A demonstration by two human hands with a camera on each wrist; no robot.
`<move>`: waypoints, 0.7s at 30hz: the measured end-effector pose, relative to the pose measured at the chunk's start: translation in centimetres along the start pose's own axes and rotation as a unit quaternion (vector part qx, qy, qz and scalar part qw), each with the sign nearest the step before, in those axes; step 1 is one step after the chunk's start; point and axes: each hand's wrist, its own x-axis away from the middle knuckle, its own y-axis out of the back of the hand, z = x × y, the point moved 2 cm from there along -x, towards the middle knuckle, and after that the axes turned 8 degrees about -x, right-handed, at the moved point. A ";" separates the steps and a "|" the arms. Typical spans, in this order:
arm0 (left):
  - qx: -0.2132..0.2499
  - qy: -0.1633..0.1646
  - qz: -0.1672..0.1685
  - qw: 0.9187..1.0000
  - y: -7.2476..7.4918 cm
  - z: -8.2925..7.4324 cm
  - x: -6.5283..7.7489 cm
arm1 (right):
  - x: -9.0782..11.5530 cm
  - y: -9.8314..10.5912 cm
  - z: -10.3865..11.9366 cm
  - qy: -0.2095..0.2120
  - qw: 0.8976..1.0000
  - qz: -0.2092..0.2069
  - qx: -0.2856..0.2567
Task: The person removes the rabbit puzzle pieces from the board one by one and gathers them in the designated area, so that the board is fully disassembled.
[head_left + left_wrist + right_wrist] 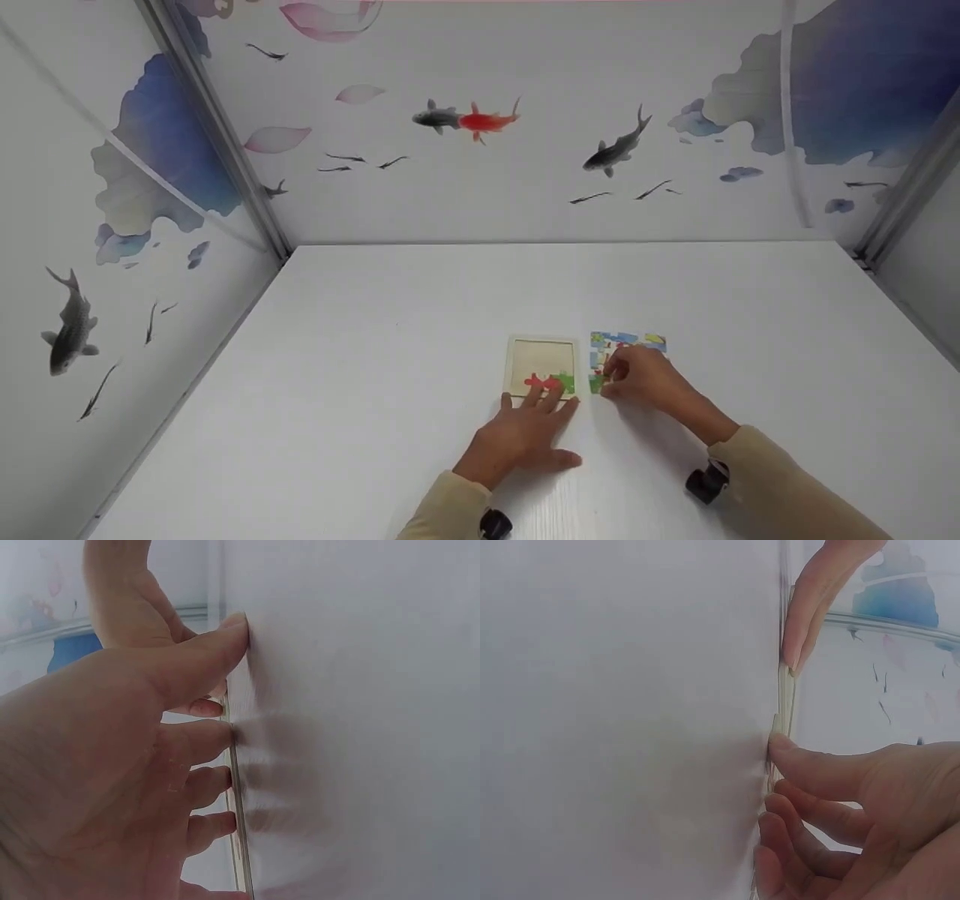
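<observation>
A shallow wooden puzzle tray (541, 341) lies on the white table with a red puzzle piece (531, 380) and a green puzzle piece (566, 381) in its lower right part. My left hand (521, 439) is spread flat, its fingertips at the tray's near edge and over the pieces, thumb on the table. Just right of the tray are colourful puzzle pieces (600, 341), partly covered by my right hand (645, 379). Its thumb and curled fingers pinch a puzzle piece (775, 722) at the group's left side; the hand hides most of it.
The white table (360, 360) reaches back to a wall (525, 202) painted with fish and leaves. Another painted wall (45, 225) borders the left side. Dark wrist devices (707, 482) sit by both sleeves.
</observation>
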 end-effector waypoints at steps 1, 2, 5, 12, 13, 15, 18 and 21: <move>0.002 0.001 0.000 1.000 -0.1 0.0 0.0 | 0.0 0.0 0.0 -0.003 1.000 0.000 0.000; 0.002 0.001 0.000 1.000 -0.2 0.0 0.0 | 0.0 0.0 -0.1 -0.005 1.000 0.000 0.000; 0.003 0.003 0.000 1.000 -0.2 0.0 -0.1 | 0.0 0.1 -0.3 -0.002 1.000 -0.001 0.001; 0.021 0.001 0.000 1.000 -0.1 0.1 0.0 | 0.1 0.4 -0.3 0.007 1.000 -0.001 0.005; 0.022 -0.002 -0.003 1.000 0.0 0.1 0.0 | 0.2 0.5 -0.2 0.008 1.000 0.001 0.005; 0.027 -0.010 -0.007 1.000 -0.1 0.1 0.2 | 0.1 0.6 0.0 0.011 1.000 0.005 0.009; 0.032 -0.023 -0.016 0.999 -0.1 -0.1 0.4 | -0.2 0.9 0.4 0.029 0.999 0.000 0.019; 0.029 -0.036 -0.019 0.999 0.0 -0.4 0.3 | -0.8 1.1 1.0 0.057 0.998 -0.005 0.025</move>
